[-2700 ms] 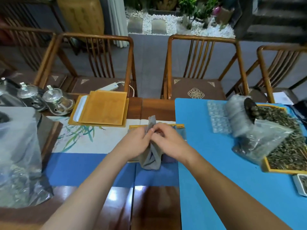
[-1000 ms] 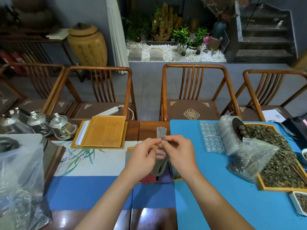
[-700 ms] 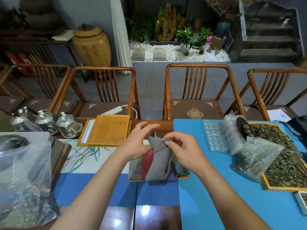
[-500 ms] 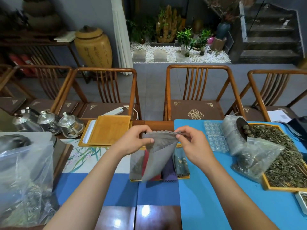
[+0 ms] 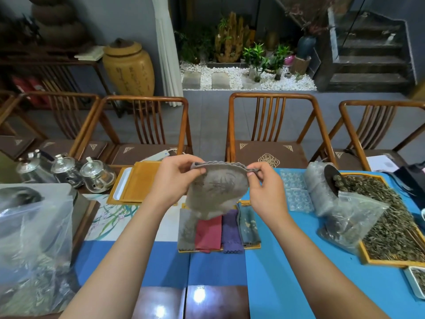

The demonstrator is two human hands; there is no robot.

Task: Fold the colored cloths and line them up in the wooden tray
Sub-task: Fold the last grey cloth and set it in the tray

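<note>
- Tabletop (image 5: 213, 302): dark glossy wood at the near edge, covered further back by blue mats.
- Wooden tray (image 5: 253, 246): lies flat at centre, straddling the mats; holds four folded cloths side by side — grey cloth in tray (image 5: 185, 229), red cloth (image 5: 208, 232), purple cloth (image 5: 231, 231), teal cloth (image 5: 249, 226).
- Grey cloth (image 5: 217, 189): held in the air above the tray's far end, opened out, top edge stretched between both hands, lower part hanging loose.
- Left hand (image 5: 173, 180): fingers pinching the cloth's upper left corner.
- Right hand (image 5: 266, 192): fingers pinching the upper right corner.
- Plastic bag (image 5: 32, 245): crumpled, on the left.
- Tea-leaf tray (image 5: 391, 263): on the right, a clear bag resting on it.
- Glass teapots (image 5: 96, 178): far left.
- Wooden chairs (image 5: 271, 125): behind the tabletop.
</note>
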